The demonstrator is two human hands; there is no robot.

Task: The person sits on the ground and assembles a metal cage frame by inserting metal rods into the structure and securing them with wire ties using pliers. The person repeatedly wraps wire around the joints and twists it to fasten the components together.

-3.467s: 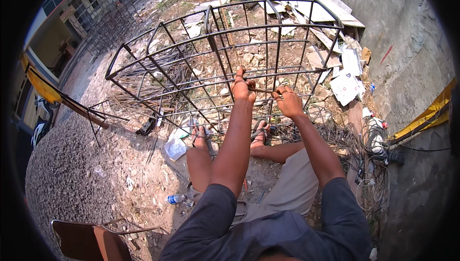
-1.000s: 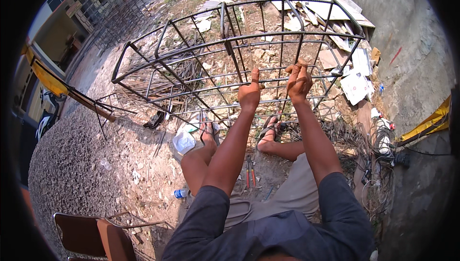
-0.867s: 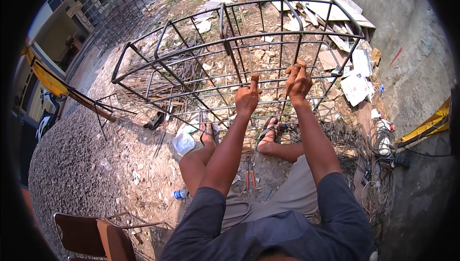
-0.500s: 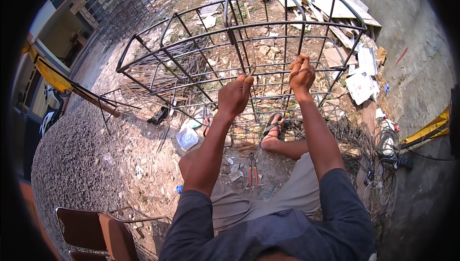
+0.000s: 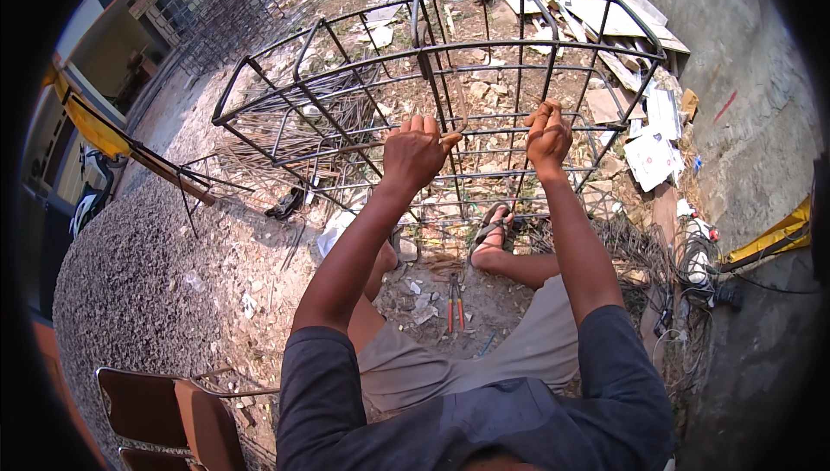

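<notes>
A rebar cage [image 5: 372, 63] of dark steel bars and bent stirrups spans the space in front of me. My left hand [image 5: 417, 155] is closed over its near lower bar, fingers on top and thumb pointing right. A thin bent wire [image 5: 462, 112] rises by that thumb. Farther right, my right hand [image 5: 548, 138] curls around the same bar beside a stirrup, its palm side hidden. Pincers with red handles [image 5: 456, 307] lie on the ground between my legs.
A gravel heap [image 5: 130, 289] and a brown chair [image 5: 164, 410] are on the left. Loose rods [image 5: 259, 138] lie behind the cage. White boards [image 5: 596, 4] and tangled wire [image 5: 640, 246] lie near the concrete wall [image 5: 735, 73] at right.
My left hand has gone from an upright fist to fingers laid over the bar, shifting slightly left with its elbow swung outward. The cage has shifted slightly right; my right hand keeps its grip.
</notes>
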